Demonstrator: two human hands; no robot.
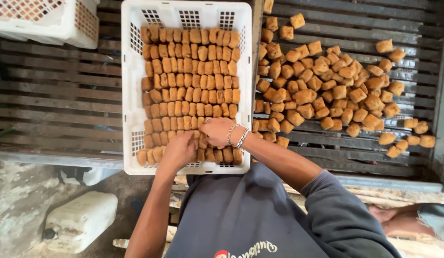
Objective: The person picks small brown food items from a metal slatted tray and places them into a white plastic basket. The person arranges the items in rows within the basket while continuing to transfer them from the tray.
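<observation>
Both hands are pressed onto the near rows of browned fried cubes [191, 91] packed in a white slotted crate [128, 95]: the left hand [178, 149] is curled over them, the braceleted right hand [217, 132] laid beside it. Whether either grasps a cube cannot be told. Loose cubes [327, 91] are heaped on the slatted rack [54, 95] beside the crate.

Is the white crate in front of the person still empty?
No, the white crate holds many neat rows of brown fried cubes, and both hands rest on them.
</observation>
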